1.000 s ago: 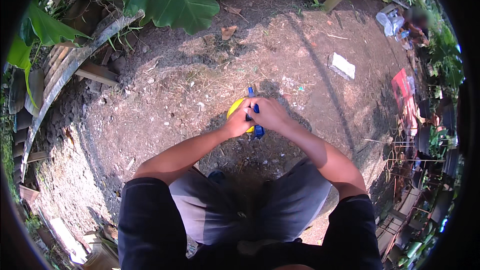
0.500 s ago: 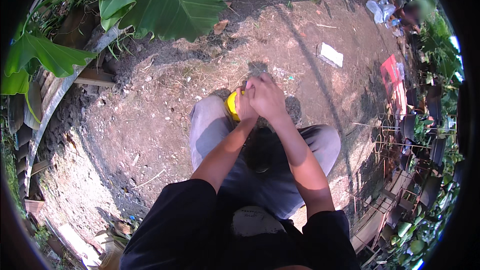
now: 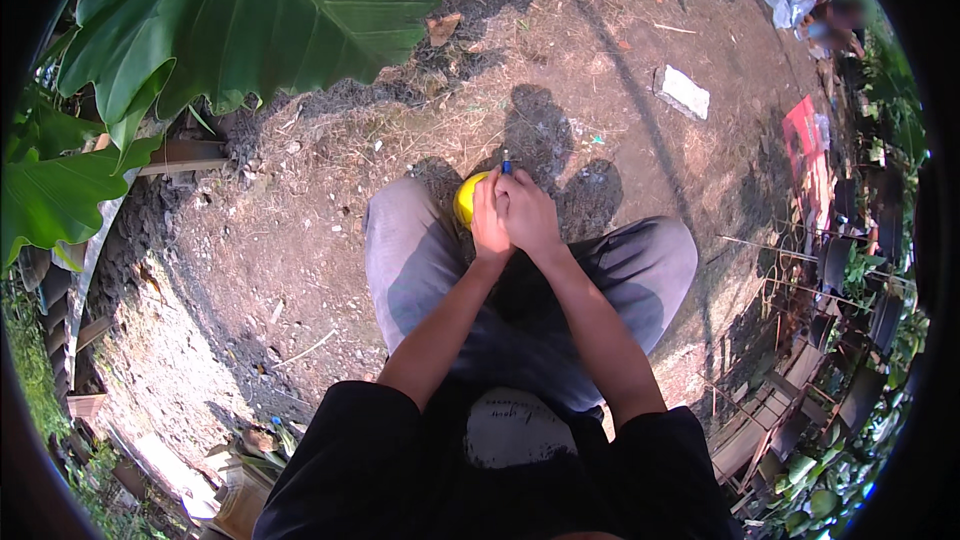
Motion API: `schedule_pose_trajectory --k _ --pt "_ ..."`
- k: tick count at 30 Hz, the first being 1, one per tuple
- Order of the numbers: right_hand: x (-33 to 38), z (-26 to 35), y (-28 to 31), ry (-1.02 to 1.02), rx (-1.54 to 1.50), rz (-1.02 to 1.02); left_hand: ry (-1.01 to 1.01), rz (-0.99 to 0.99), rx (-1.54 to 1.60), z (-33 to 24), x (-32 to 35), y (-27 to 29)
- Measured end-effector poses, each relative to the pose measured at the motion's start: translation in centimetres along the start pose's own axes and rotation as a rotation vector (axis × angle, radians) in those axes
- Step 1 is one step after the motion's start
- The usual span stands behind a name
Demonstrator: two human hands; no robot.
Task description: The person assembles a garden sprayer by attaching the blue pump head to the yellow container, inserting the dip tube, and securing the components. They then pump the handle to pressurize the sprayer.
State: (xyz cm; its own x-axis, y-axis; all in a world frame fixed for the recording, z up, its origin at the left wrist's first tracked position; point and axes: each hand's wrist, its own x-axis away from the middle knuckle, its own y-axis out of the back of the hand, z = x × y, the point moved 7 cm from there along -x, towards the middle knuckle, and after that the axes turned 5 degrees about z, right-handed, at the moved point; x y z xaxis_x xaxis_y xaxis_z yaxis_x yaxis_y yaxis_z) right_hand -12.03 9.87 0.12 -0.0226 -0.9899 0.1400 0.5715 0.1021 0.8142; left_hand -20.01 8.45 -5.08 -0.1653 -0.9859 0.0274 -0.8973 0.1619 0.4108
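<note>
Both hands meet over the lap, in front of the knees. The left hand (image 3: 488, 222) closes its grip around a small yellow rounded object (image 3: 466, 198), of which only the left edge shows past the fingers; its kind cannot be told. The right hand (image 3: 530, 215) lies pressed against the left, fingers curled shut around a slim blue tool (image 3: 506, 167), whose short tip stands up just above the knuckles. Tool and yellow object sit touching or very near each other — the contact point itself is hidden behind the fingers.

The step in hand appears to be close work with the blue tool on the yellow object, held steady between the two hands rather than resting on any support. The next move would seem to call for a firm, unshifting left grip and small, controlled motion of the right, since the working point is largely hidden from above.

Outward from the hands: grey trousers (image 3: 415, 260) over bent knees, then bare earth (image 3: 300, 230) strewn with dry straw. A large green leaf (image 3: 250, 20) overhangs the upper left. A pale flat slab (image 3: 685, 92) lies well apart at upper right, and a red sheet (image 3: 805, 140) farther right — beside dark plant pots (image 3: 850, 260).
</note>
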Motion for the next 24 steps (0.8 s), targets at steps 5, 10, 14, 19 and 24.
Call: schedule_pose_trajectory --k 5,10,14,19,24 --pt "-0.2 -1.4 0.3 -0.001 -0.052 0.018 -0.112 0.182 -0.049 0.3 1.7 -1.8" --pt "-0.1 -0.8 0.3 -0.011 -0.132 0.053 -0.049 0.446 0.131 4.4 2.8 -2.4" --pt "0.4 0.2 0.8 0.075 -0.162 0.069 -0.161 0.474 0.081 1.5 2.7 -0.5" --pt "0.7 7.8 10.4 0.103 -0.167 0.032 -0.12 0.451 0.071 0.5 1.9 1.7" --pt "1.5 4.2 6.4 0.022 -0.082 -0.004 -0.136 0.469 0.085 1.4 1.6 0.7"
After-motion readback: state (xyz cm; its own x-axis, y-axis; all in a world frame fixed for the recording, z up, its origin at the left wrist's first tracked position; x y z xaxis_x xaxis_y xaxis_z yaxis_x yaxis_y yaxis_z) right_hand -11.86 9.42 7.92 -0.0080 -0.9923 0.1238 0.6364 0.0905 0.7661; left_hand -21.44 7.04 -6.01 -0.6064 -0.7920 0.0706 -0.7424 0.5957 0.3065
